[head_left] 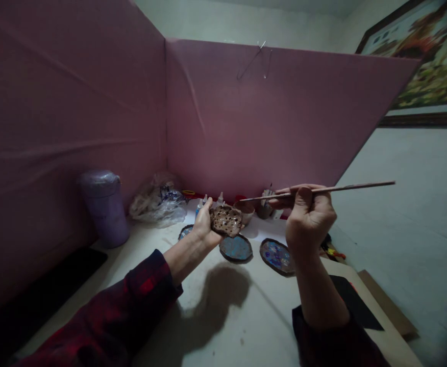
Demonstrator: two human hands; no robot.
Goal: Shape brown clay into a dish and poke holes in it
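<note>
My left hand (204,227) holds up a brown, rough piece pitted with dark holes (226,220), its fingers partly behind it. Between the fingers and thumb of my right hand (309,216) is a thin paintbrush (355,186), lying nearly level with one end pointing left, just above the pitted piece. Below that piece a dark-rimmed round disc with a blue-grey face (236,248) lies on the table. To its right is another disc with blue and purple patches (276,256). A third disc (185,232) is partly hidden behind my left hand.
Behind my hands stand small nozzle bottles (220,199), a cup (247,213) and a jar (265,206). A purple tumbler (106,211) and crumpled clear plastic (160,204) are at left. Pink panels (284,117) wall the white table (264,331). A black sheet (355,303) lies at right.
</note>
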